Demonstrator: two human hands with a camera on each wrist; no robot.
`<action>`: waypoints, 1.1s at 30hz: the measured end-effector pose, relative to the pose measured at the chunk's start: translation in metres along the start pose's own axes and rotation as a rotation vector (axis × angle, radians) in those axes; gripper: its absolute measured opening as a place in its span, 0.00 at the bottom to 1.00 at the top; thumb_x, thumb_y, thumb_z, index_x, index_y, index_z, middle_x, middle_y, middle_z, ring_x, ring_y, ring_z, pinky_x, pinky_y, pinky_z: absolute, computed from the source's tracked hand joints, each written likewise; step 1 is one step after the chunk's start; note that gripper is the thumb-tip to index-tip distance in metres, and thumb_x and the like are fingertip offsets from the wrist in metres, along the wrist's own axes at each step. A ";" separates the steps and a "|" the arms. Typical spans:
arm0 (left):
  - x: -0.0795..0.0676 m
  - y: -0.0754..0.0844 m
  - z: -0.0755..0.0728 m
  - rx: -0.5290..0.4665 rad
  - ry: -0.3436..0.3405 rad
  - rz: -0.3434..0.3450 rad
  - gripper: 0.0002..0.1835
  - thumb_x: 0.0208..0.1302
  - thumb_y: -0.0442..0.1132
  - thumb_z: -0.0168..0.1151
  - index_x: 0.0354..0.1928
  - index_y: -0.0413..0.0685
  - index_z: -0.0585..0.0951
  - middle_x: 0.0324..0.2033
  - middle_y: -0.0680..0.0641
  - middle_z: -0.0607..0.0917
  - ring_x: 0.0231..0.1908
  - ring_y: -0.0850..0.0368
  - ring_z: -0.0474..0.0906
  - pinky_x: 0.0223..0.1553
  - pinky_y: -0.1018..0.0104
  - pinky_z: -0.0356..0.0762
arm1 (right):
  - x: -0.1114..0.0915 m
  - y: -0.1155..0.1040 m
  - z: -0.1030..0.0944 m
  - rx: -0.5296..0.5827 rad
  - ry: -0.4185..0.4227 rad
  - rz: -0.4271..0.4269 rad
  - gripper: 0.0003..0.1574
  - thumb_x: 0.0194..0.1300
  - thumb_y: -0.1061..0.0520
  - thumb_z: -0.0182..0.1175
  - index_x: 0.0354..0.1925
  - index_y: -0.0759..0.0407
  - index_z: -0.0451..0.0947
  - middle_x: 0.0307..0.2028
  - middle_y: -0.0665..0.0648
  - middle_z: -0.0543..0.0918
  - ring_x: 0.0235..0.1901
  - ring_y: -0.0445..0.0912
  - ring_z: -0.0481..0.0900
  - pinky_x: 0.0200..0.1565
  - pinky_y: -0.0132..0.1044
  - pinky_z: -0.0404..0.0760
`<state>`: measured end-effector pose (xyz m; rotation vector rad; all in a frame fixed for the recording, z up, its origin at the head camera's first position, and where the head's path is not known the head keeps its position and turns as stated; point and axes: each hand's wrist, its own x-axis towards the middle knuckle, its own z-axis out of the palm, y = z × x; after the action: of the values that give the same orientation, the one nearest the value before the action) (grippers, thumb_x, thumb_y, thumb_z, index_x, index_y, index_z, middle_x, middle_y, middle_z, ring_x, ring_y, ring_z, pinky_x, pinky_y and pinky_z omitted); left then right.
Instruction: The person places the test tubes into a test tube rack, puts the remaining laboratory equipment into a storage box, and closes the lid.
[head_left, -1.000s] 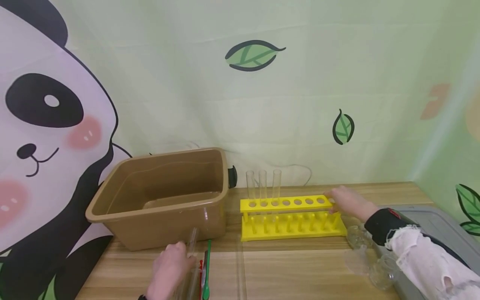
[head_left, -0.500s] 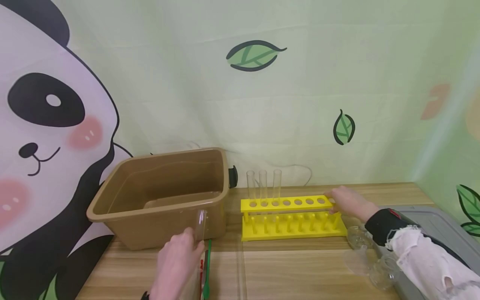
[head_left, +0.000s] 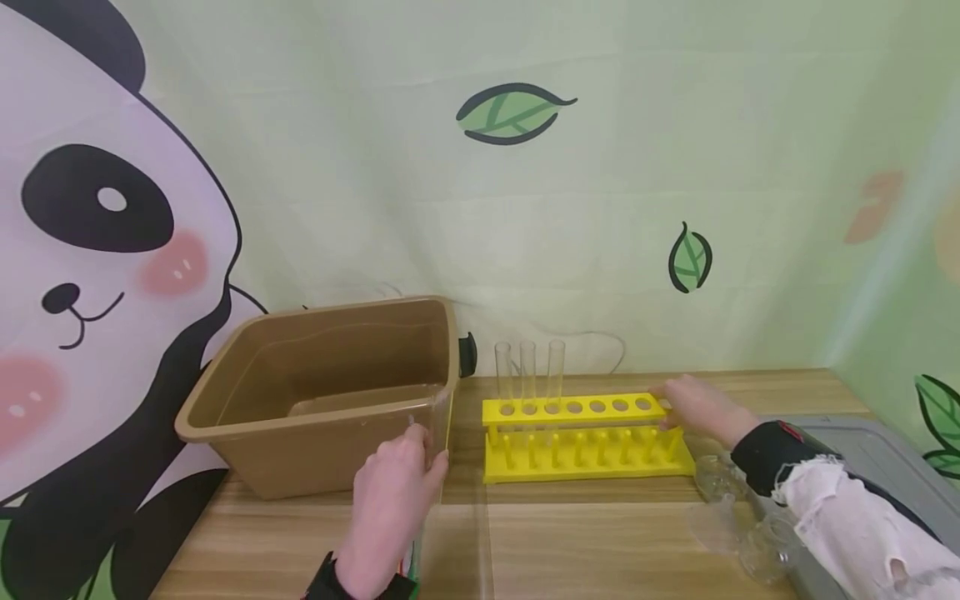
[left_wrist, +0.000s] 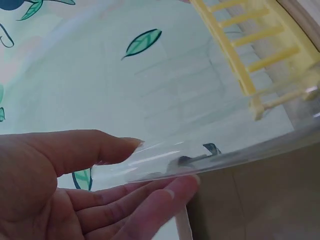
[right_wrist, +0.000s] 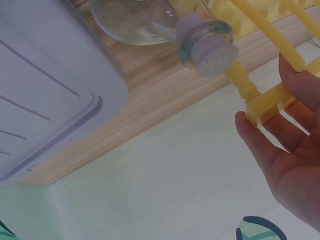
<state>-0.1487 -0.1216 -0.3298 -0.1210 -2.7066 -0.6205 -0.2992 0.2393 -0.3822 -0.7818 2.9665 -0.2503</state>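
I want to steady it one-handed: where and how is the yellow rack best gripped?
Probably the right end of its top bar, coming from the right: the three clear tubes stand toward the left, and the raised bar leaves a gap beneath.

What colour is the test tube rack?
The test tube rack is yellow; head view shows it best.

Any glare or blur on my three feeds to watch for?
Left wrist view: bright glare streaks along the clear tube, its upper edge fading into the pale backdrop; head view: fairly even light, but the tube nearly vanishes against the brown bin; right wrist view: dim and greyish, the glass flask's stopper looking soft.
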 end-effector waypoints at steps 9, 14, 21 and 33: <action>0.016 0.021 0.016 -0.101 0.118 0.108 0.11 0.52 0.36 0.67 0.33 0.36 0.77 0.17 0.51 0.74 0.15 0.60 0.67 0.15 0.68 0.65 | -0.001 -0.003 0.000 -0.002 0.010 -0.014 0.25 0.43 0.65 0.70 0.43 0.71 0.77 0.38 0.66 0.80 0.36 0.57 0.78 0.38 0.49 0.75; 0.021 0.031 0.027 -0.192 0.183 0.184 0.11 0.51 0.34 0.67 0.34 0.35 0.78 0.20 0.48 0.79 0.17 0.61 0.71 0.17 0.72 0.68 | -0.001 -0.004 -0.001 0.001 0.012 -0.004 0.25 0.44 0.66 0.70 0.43 0.72 0.77 0.38 0.67 0.79 0.37 0.58 0.77 0.39 0.49 0.75; 0.028 0.041 0.042 -0.315 0.301 0.293 0.11 0.51 0.32 0.68 0.34 0.34 0.77 0.25 0.43 0.82 0.23 0.56 0.79 0.23 0.70 0.75 | 0.000 -0.002 0.000 0.013 0.002 0.005 0.25 0.43 0.66 0.70 0.43 0.72 0.76 0.38 0.67 0.79 0.37 0.58 0.77 0.38 0.49 0.75; 0.042 0.062 0.055 -0.441 0.306 0.339 0.11 0.52 0.30 0.65 0.37 0.33 0.76 0.29 0.41 0.82 0.27 0.55 0.80 0.28 0.74 0.75 | 0.000 -0.002 0.000 0.001 0.004 0.008 0.25 0.43 0.65 0.70 0.43 0.72 0.77 0.37 0.66 0.80 0.36 0.57 0.78 0.38 0.49 0.75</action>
<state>-0.1962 -0.0417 -0.3356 -0.5361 -2.1529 -1.0215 -0.2980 0.2378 -0.3818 -0.7699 2.9722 -0.2524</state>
